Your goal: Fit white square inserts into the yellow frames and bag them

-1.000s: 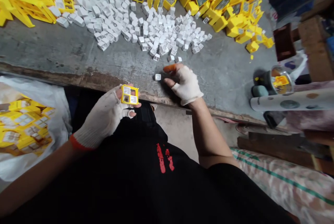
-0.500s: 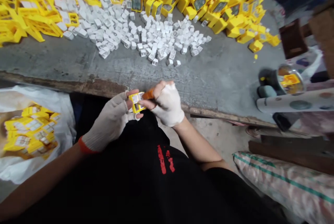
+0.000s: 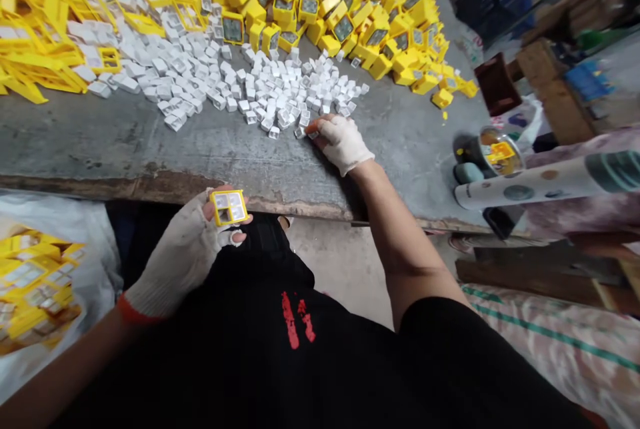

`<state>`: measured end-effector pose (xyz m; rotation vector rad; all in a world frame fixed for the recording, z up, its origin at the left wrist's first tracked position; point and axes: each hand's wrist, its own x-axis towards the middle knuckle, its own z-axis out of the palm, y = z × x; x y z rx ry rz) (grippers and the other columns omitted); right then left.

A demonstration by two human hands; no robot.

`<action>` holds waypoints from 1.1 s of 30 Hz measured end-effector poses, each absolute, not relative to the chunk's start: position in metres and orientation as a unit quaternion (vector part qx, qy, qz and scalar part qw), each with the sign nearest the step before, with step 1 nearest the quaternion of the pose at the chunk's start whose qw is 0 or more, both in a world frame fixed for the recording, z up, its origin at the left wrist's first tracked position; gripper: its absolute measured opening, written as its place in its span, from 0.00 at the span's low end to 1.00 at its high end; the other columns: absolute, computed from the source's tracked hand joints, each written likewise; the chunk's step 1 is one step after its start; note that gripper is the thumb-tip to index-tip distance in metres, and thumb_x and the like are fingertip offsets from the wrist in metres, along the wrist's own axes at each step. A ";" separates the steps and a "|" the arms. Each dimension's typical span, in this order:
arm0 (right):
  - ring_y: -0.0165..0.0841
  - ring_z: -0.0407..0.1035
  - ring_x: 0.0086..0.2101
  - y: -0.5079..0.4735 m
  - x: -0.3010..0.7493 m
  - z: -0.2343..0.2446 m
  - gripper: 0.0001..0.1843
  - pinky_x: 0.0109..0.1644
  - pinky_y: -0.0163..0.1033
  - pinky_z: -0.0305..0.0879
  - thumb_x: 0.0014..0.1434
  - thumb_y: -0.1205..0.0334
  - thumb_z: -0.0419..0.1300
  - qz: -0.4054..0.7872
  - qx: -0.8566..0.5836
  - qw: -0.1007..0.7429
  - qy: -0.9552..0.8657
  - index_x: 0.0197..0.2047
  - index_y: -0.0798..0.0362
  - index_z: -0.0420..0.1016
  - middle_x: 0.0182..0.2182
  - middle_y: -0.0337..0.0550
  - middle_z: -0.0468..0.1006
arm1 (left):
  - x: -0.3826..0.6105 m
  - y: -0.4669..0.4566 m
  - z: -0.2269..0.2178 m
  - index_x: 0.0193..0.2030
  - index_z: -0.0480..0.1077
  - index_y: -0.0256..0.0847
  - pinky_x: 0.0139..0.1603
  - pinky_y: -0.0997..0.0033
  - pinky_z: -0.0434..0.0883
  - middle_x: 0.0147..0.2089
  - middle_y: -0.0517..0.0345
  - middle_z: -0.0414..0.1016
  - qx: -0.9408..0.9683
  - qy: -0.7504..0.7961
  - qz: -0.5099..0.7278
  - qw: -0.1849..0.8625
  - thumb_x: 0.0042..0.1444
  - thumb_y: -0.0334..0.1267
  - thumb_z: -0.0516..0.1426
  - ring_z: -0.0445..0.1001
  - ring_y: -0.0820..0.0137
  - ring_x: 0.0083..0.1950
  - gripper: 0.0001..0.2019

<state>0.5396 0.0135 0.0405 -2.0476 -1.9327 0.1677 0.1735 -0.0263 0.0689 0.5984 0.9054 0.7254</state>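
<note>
My left hand (image 3: 193,242), in a white fingerless glove with an orange cuff, holds a small yellow plastic frame (image 3: 217,208) by its edge over my lap. White cube-like inserts fill most of its windows; one window at the lower left looks vacant. My right hand (image 3: 343,142), gloved too, rests at the near edge of a heap of small white plastic cubes (image 3: 270,92) on the table. Its fingers are bent down and closed around a small white cube (image 3: 313,135), partly hidden under the fingertips.
Yellow frames (image 3: 45,36) pile up at the left of the grey table (image 3: 240,159), yellow boxes (image 3: 345,6) at the back. A lined bag (image 3: 95,242) of filled frames stands lower left. A metal bowl (image 3: 520,162) and a patterned white roll (image 3: 540,182) lie at the right.
My right hand has left the yellow frame and moved forward to the white cubes. My left hand keeps the frame, now with its windows facing up. The view has shifted a little right.
</note>
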 end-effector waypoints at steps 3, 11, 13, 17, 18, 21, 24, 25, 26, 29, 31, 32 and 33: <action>0.44 0.81 0.49 0.000 0.525 0.043 0.11 0.60 0.55 0.77 0.65 0.62 0.64 0.068 -0.696 0.219 -0.680 0.48 0.46 0.86 0.47 0.46 0.89 | 0.175 -0.027 0.066 0.48 0.84 0.45 0.34 0.68 0.81 0.45 0.51 0.85 0.296 0.425 0.379 0.767 0.49 0.49 0.80 0.84 0.59 0.41 0.22; 0.39 0.78 0.34 -0.059 0.399 0.059 0.30 0.45 0.49 0.79 0.69 0.25 0.66 0.142 -0.557 0.460 -0.676 0.43 0.45 0.86 0.33 0.40 0.84 | 0.178 -0.024 0.056 0.58 0.85 0.45 0.61 0.60 0.82 0.55 0.52 0.86 0.485 0.397 0.486 0.609 0.52 0.33 0.76 0.85 0.58 0.55 0.25; 0.40 0.79 0.34 -0.060 0.379 0.061 0.34 0.44 0.49 0.80 0.69 0.20 0.63 0.143 -0.546 0.455 -0.689 0.41 0.44 0.87 0.32 0.41 0.84 | 0.172 -0.027 0.057 0.59 0.84 0.47 0.69 0.56 0.79 0.61 0.52 0.84 0.505 0.388 0.491 0.594 0.52 0.33 0.76 0.83 0.55 0.63 0.26; 0.41 0.82 0.37 -0.061 0.367 0.064 0.29 0.46 0.50 0.82 0.75 0.27 0.61 0.124 -0.496 0.455 -0.729 0.45 0.42 0.89 0.37 0.44 0.88 | 0.158 -0.034 0.059 0.58 0.85 0.49 0.74 0.52 0.77 0.63 0.51 0.81 0.536 0.361 0.513 0.565 0.53 0.33 0.77 0.81 0.53 0.67 0.25; 0.41 0.82 0.38 -0.061 0.368 0.066 0.27 0.46 0.51 0.82 0.76 0.30 0.61 0.120 -0.485 0.451 -0.740 0.46 0.42 0.89 0.38 0.44 0.89 | 0.155 -0.035 0.059 0.58 0.85 0.49 0.74 0.51 0.77 0.63 0.51 0.81 0.545 0.359 0.516 0.555 0.54 0.33 0.76 0.81 0.53 0.67 0.24; 0.42 0.82 0.37 -0.059 0.372 0.069 0.25 0.47 0.52 0.81 0.78 0.34 0.60 0.100 -0.481 0.420 -0.763 0.45 0.42 0.90 0.39 0.45 0.89 | 0.152 -0.036 0.060 0.57 0.85 0.50 0.76 0.48 0.75 0.62 0.51 0.82 0.560 0.367 0.515 0.535 0.55 0.34 0.76 0.82 0.51 0.68 0.22; 0.41 0.81 0.36 -0.055 0.369 0.072 0.22 0.48 0.52 0.80 0.79 0.39 0.62 0.055 -0.466 0.409 -0.782 0.43 0.43 0.89 0.38 0.44 0.89 | 0.153 -0.035 0.064 0.55 0.84 0.50 0.76 0.49 0.75 0.62 0.52 0.83 0.567 0.370 0.517 0.524 0.55 0.36 0.75 0.83 0.52 0.67 0.20; 0.40 0.81 0.36 -0.055 0.367 0.073 0.21 0.48 0.51 0.79 0.80 0.41 0.61 0.042 -0.456 0.408 -0.790 0.43 0.43 0.89 0.38 0.44 0.90 | 0.153 -0.034 0.065 0.54 0.85 0.49 0.75 0.50 0.77 0.61 0.52 0.84 0.564 0.372 0.519 0.523 0.55 0.35 0.75 0.84 0.53 0.65 0.20; 0.39 0.82 0.37 -0.055 0.363 0.073 0.21 0.48 0.50 0.78 0.81 0.42 0.60 0.034 -0.444 0.402 -0.800 0.44 0.43 0.89 0.39 0.43 0.90 | 0.153 -0.034 0.066 0.54 0.85 0.48 0.72 0.53 0.79 0.60 0.52 0.85 0.553 0.377 0.524 0.527 0.54 0.35 0.75 0.85 0.54 0.63 0.19; 0.37 0.82 0.36 -0.054 0.356 0.071 0.23 0.44 0.46 0.75 0.84 0.44 0.56 0.047 -0.404 0.374 -0.833 0.52 0.46 0.90 0.37 0.43 0.90 | 0.150 -0.028 0.067 0.54 0.86 0.46 0.56 0.63 0.84 0.56 0.52 0.88 0.466 0.414 0.535 0.570 0.54 0.36 0.77 0.87 0.58 0.53 0.20; 0.35 0.81 0.35 -0.045 0.364 0.067 0.22 0.44 0.44 0.74 0.83 0.45 0.56 0.077 -0.385 0.360 -0.846 0.56 0.47 0.89 0.36 0.41 0.89 | 0.149 -0.020 0.068 0.52 0.87 0.46 0.46 0.66 0.84 0.49 0.52 0.89 0.391 0.423 0.533 0.620 0.51 0.41 0.79 0.86 0.60 0.46 0.21; 0.34 0.81 0.36 -0.036 0.374 0.066 0.21 0.44 0.43 0.74 0.83 0.45 0.58 0.093 -0.398 0.362 -0.837 0.59 0.47 0.88 0.36 0.40 0.89 | 0.148 -0.015 0.068 0.51 0.87 0.46 0.42 0.67 0.84 0.47 0.53 0.89 0.358 0.419 0.524 0.649 0.50 0.43 0.80 0.86 0.60 0.44 0.21; 0.34 0.82 0.37 -0.024 0.390 0.065 0.20 0.46 0.43 0.76 0.81 0.46 0.59 0.105 -0.434 0.373 -0.813 0.62 0.46 0.87 0.38 0.40 0.89 | 0.148 -0.010 0.070 0.50 0.87 0.47 0.40 0.67 0.83 0.46 0.54 0.90 0.333 0.414 0.511 0.676 0.49 0.46 0.81 0.87 0.59 0.44 0.22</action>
